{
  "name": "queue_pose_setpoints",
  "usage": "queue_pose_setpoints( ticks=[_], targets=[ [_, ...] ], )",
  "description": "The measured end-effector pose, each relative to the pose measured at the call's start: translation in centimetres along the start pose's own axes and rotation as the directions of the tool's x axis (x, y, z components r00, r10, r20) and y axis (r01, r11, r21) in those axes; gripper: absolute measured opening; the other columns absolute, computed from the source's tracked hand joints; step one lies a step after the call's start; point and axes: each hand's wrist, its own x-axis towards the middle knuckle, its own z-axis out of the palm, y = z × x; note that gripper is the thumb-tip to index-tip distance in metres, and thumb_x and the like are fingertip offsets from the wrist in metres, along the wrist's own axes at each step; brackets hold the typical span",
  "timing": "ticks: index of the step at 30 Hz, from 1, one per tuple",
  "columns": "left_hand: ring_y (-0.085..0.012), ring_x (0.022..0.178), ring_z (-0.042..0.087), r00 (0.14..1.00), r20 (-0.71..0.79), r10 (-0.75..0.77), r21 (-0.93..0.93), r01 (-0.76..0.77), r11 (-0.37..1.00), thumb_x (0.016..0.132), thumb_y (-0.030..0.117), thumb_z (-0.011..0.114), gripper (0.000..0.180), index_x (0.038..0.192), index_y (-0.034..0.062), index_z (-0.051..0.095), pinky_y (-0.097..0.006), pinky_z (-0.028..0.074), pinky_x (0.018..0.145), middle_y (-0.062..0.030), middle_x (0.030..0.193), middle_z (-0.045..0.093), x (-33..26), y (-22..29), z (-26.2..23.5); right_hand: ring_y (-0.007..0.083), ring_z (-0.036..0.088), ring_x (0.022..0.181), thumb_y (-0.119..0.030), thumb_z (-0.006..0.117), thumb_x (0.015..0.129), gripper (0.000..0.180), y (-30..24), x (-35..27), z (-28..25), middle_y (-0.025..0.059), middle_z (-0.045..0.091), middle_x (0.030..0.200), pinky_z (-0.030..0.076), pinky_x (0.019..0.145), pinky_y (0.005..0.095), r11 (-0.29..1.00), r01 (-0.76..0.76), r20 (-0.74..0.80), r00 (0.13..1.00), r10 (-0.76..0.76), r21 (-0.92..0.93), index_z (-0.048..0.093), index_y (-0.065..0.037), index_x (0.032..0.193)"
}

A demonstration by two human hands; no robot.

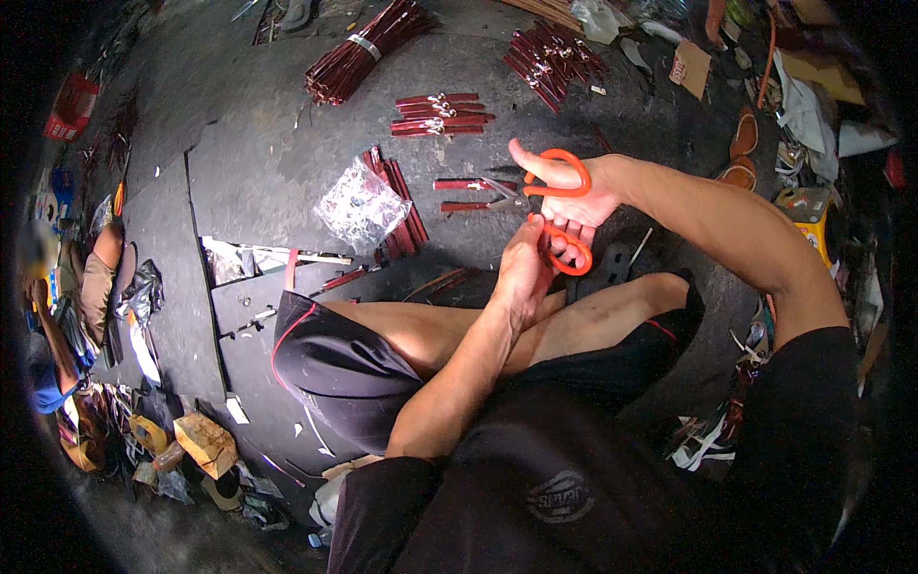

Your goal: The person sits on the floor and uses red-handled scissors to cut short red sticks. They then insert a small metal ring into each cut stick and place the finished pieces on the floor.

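My right hand holds a pair of scissors with orange handles; the thumb is through the upper loop and the fingers are in the lower one. The scissors' blades point left and stand apart. Two dark red strips lie by the blade tips, an upper strip and a lower strip. My left hand is closed beside the lower handle loop, close to the right fingers. What it grips, if anything, is hidden.
Ahead lie a row of dark red strips with shiny fittings, a banded bundle and a loose pile. A clear plastic bag covers part of more strips. Another person sits far left. A yellow device stands at right.
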Motion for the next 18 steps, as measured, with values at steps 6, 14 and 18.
queue_pose_setpoints(
  ticks=[6, 14, 18],
  targets=[
    [-0.018, 0.069, 0.057, 0.997, -0.064, 0.039, -0.111, -0.046, 0.993, 0.107, 0.031, 0.034, 0.032, 0.099, 0.0046, 0.05, -0.035, 0.051, 0.073, -0.005, 0.075, 0.055, 1.2, -0.6, -0.4, 0.0291, 0.059, 0.072, -0.105, 0.011, 0.051, 0.126, -1.5, 0.8, -0.1, 0.0149, 0.053, 0.077, 0.052, 0.074, 0.0483, 0.996, -0.056, -0.036, 0.998, 0.053, -0.075, 0.054, 0.006, 0.094],
    [-0.0208, 0.079, 0.058, 0.99, 0.093, 0.104, 0.078, -0.112, 0.991, 0.107, 0.033, 0.033, 0.034, 0.106, 0.0038, 0.051, -0.039, 0.048, 0.083, -0.0079, 0.088, 0.056, 1.7, -2.8, -3.3, 0.0285, 0.058, 0.06, -0.102, 0.013, 0.059, 0.112, 1.4, 2.4, 1.0, 0.0134, 0.055, 0.073, 0.051, 0.067, 0.0479, 1.0, 0.011, -0.218, 0.976, -0.017, -0.027, 0.056, 0.0, 0.08],
    [-0.0211, 0.091, 0.06, 0.958, -0.183, 0.222, 0.553, -0.086, 0.829, 0.102, 0.037, 0.047, 0.04, 0.123, 0.0032, 0.05, -0.038, 0.052, 0.086, -0.011, 0.108, 0.058, 0.4, -0.3, -8.6, 0.0215, 0.06, 0.06, -0.099, 0.012, 0.065, 0.117, 6.8, 1.6, 3.6, 0.0055, 0.052, 0.064, 0.054, 0.06, 0.0404, 0.972, 0.223, -0.277, 0.931, -0.236, -0.078, 0.062, 0.003, 0.092]
  ],
)
